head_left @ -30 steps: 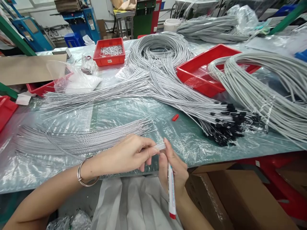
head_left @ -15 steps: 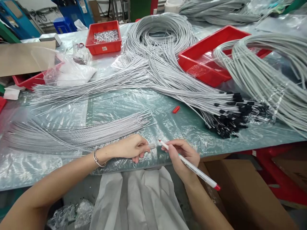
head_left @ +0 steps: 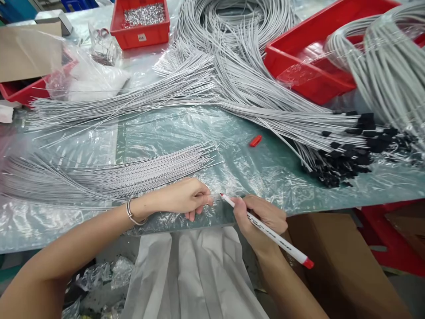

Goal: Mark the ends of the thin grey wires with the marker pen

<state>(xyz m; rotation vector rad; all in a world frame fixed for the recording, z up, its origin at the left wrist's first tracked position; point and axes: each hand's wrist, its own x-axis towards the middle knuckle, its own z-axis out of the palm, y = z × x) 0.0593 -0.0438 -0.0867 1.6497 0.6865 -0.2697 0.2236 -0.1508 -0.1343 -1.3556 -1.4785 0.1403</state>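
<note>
My left hand (head_left: 191,197), with a bracelet at its wrist, pinches a small pale strip (head_left: 215,197) near the table's front edge. Closed around a white marker (head_left: 275,237) with red ends is my right hand (head_left: 260,217). The marker's red tip is at the strip, between my hands; whether it touches is too small to tell. Behind my left hand lies a bundle of thin grey wires (head_left: 133,177). A red marker cap (head_left: 255,141) rests on the plastic-covered table (head_left: 186,128), beyond my right hand.
More grey wires (head_left: 126,102) cross the back, some with black connectors (head_left: 352,155) at the right. A red bin (head_left: 141,35) of small metal parts, a larger red tray (head_left: 305,66) and thick cable coils (head_left: 392,66) stand behind. A cardboard box (head_left: 335,266) is below right.
The view has moved closer and lower over the table. My right hand's fingers have shifted around the marker. The tip stays near the strip between my hands.
</note>
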